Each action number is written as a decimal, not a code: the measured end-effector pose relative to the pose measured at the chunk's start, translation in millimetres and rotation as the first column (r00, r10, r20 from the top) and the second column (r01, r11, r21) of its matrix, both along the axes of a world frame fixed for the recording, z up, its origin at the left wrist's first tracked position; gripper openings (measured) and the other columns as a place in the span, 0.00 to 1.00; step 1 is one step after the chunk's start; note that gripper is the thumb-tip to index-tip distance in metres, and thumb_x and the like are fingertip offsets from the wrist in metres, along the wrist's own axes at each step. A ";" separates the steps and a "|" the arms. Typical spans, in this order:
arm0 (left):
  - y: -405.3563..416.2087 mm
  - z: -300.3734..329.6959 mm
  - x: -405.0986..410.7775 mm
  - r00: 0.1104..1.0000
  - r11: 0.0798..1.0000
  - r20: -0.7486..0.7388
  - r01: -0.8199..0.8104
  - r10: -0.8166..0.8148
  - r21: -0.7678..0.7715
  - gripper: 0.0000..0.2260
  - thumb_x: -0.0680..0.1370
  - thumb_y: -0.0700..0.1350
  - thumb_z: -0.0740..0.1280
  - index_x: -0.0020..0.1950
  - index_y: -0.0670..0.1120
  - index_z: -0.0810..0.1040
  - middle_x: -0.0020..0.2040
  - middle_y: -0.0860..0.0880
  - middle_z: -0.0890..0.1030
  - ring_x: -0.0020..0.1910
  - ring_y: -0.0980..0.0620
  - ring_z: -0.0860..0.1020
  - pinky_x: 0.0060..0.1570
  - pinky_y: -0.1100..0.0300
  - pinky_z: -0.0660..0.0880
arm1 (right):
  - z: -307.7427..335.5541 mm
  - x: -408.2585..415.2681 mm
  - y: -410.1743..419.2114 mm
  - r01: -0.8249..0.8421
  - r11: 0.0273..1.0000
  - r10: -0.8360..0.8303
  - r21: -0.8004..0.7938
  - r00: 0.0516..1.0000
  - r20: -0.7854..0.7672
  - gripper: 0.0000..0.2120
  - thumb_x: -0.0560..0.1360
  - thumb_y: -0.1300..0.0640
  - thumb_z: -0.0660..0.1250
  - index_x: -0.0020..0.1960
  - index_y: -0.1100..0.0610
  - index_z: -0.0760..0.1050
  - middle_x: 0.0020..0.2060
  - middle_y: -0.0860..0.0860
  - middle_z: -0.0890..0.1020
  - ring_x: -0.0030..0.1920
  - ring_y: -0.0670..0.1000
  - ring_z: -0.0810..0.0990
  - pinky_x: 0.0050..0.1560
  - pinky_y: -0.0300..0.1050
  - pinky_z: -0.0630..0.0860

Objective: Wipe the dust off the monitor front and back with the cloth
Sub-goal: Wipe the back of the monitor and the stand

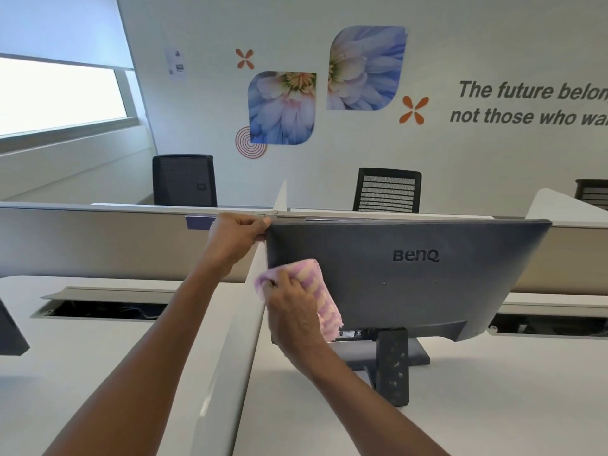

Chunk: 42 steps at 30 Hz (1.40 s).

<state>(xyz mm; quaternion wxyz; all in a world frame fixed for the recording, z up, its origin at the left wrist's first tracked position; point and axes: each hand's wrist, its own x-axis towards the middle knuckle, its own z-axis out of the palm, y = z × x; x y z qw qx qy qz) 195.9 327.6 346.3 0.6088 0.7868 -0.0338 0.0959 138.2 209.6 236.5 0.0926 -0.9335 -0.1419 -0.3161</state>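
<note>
Two hands work the dark grey flat-panel monitor [411, 278], which stands rear-outward on the white table [493, 406]. Left hand [235, 236] fingers pinch its upper corner; right hand [292, 311] fingers press the pink-and-cream striped cloth [320, 291] to the matte back. Risk: hard pressure could tip the narrow stand [393, 366].

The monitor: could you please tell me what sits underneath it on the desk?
Under the monitor a dark stand rests on the white desk. Ports show along its lower edge; the cloth and right hand cover the lower left corner.
</note>
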 end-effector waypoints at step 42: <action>-2.0 -5.0 -4.4 0.997 0.996 0.031 -0.070 0.068 0.054 0.09 0.77 0.50 0.71 0.50 0.47 0.86 0.44 0.51 0.86 0.45 0.56 0.85 0.59 0.52 0.79 | -38.8 -12.4 -42.9 0.037 0.980 -0.029 0.194 0.999 -0.040 0.15 0.68 0.65 0.75 0.53 0.53 0.83 0.45 0.50 0.80 0.35 0.50 0.79 0.29 0.38 0.75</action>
